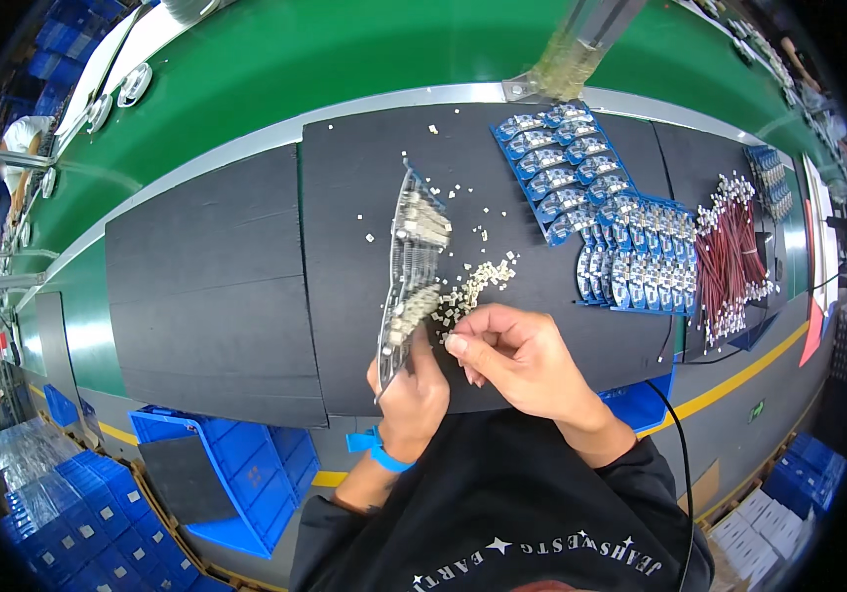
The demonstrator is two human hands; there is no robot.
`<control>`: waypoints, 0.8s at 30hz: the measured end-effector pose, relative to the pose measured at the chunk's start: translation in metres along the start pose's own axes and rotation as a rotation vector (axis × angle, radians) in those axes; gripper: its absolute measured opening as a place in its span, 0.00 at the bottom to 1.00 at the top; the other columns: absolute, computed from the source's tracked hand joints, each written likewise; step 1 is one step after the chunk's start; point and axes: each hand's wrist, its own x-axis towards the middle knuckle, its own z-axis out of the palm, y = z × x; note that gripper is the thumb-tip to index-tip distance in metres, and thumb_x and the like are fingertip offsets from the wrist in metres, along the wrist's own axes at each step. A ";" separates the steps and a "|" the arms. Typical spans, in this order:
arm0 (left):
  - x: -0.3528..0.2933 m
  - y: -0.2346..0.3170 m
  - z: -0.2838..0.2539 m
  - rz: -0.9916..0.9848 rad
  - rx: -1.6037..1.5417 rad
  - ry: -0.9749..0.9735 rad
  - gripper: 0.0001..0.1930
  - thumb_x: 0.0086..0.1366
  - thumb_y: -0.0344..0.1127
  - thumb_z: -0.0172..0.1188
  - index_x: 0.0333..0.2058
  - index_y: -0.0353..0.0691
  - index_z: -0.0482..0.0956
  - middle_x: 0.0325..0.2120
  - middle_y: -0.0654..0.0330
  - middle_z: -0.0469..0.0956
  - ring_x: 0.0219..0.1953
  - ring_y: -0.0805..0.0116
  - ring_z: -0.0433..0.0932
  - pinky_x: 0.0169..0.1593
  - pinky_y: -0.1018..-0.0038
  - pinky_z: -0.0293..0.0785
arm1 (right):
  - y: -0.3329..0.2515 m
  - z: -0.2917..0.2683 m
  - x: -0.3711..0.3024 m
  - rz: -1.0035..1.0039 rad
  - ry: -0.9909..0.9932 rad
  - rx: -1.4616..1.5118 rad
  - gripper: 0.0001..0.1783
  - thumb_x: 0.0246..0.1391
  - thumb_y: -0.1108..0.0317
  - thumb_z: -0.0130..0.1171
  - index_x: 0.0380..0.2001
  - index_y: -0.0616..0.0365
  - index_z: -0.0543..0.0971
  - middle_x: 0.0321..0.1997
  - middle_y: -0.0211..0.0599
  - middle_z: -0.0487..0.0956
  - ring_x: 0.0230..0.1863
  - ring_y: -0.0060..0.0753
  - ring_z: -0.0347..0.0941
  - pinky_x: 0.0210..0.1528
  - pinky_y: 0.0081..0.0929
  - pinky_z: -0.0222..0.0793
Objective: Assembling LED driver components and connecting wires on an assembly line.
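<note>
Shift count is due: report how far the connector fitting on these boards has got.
Done: white connectors fill much of the panel in the left hand. In hand: right hand pinches a small piece. Left: loose connectors on the mat, blue board stacks beyond.

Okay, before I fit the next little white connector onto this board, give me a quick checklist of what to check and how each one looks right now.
1. Board gripped: ok. The left hand holds the circuit board panel by its lower end, tilted on edge.
2. Piece in the fingers: cannot tell. The right hand is pinched near the panel, but any part there is too small to see.
3. Parts supply within reach: ok. A pile of small white connectors lies on the black mat just beyond the hands.
4. Stray pieces: not ok. Loose connectors are scattered across the mat.
5. Blue boards and red wire bundle: ok, lying apart to the right.
</note>
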 end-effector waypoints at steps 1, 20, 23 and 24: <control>0.000 0.001 -0.001 0.002 0.048 0.042 0.19 0.61 0.16 0.48 0.52 0.26 0.69 0.49 0.43 0.74 0.51 0.52 0.75 0.52 0.67 0.71 | 0.002 0.001 0.000 -0.077 0.049 -0.053 0.07 0.57 0.72 0.58 0.34 0.67 0.76 0.28 0.31 0.77 0.28 0.14 0.73 0.30 0.14 0.69; -0.010 -0.026 -0.002 0.087 -0.320 0.043 0.20 0.62 0.35 0.58 0.48 0.25 0.71 0.48 0.36 0.73 0.50 0.43 0.75 0.49 0.60 0.75 | -0.014 0.028 -0.001 -0.260 -0.063 -0.011 0.04 0.56 0.78 0.56 0.34 0.67 0.74 0.30 0.30 0.76 0.31 0.14 0.72 0.30 0.15 0.68; 0.009 -0.010 -0.003 0.313 -0.182 0.096 0.20 0.62 0.35 0.59 0.48 0.26 0.72 0.48 0.35 0.73 0.50 0.42 0.75 0.49 0.61 0.75 | -0.022 0.026 -0.005 -0.156 -0.113 0.076 0.04 0.56 0.79 0.56 0.35 0.68 0.74 0.31 0.30 0.75 0.31 0.14 0.71 0.30 0.15 0.67; 0.015 -0.006 -0.002 0.405 -0.119 0.118 0.20 0.62 0.35 0.59 0.48 0.26 0.72 0.48 0.34 0.72 0.50 0.42 0.75 0.49 0.61 0.75 | -0.020 0.025 -0.007 -0.114 -0.129 0.130 0.04 0.56 0.78 0.56 0.35 0.67 0.74 0.30 0.30 0.75 0.30 0.14 0.70 0.29 0.15 0.66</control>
